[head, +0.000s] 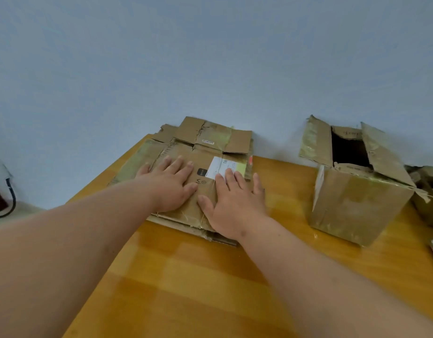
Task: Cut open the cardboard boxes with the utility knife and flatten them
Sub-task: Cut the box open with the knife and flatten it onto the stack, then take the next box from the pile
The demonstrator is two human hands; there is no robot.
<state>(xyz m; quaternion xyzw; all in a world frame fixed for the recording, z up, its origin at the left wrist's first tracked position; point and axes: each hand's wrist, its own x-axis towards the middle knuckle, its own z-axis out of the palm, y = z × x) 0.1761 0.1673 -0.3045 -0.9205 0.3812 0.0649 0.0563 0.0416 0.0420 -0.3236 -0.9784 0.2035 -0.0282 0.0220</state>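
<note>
Brown cardboard, flattened into a low stack (186, 152), lies on the yellow wooden table (186, 276), and every place below is told from that stack. Both hands lie on top of it, palms down. The left hand (170, 184) presses on the stack's middle, its fingers straight and slightly spread, pointing away from the person toward the pale blue wall (210, 57); its thumb lies flat near the printed black logo (202, 172). The left forearm reaches in from the lower left, long and nearly straight. The right hand (235, 203) lies just beside the left one, on the near right part of the stack, fingers also straight and fanned, their tips touching the white shipping label (220, 168); its little finger reaches the stack's right edge. The right forearm comes up from the lower right corner. Neither hand curls round anything: both are flat and holding nothing, only pushing down on the cardboard.

Beyond the hands, at the far end of the stack, loose flaps (210, 135) stick out toward the wall, patched with shiny yellowish tape. Well to the right of the stack stands an upright cardboard box (357, 206), its top flaps (383, 154) raised and its dark inside showing. Further right of that, more crumpled cardboard (427, 191) lies at the table's edge. Far left of the stack, off the table, a dark cable (11, 198) curls beside a white object I cannot identify.
</note>
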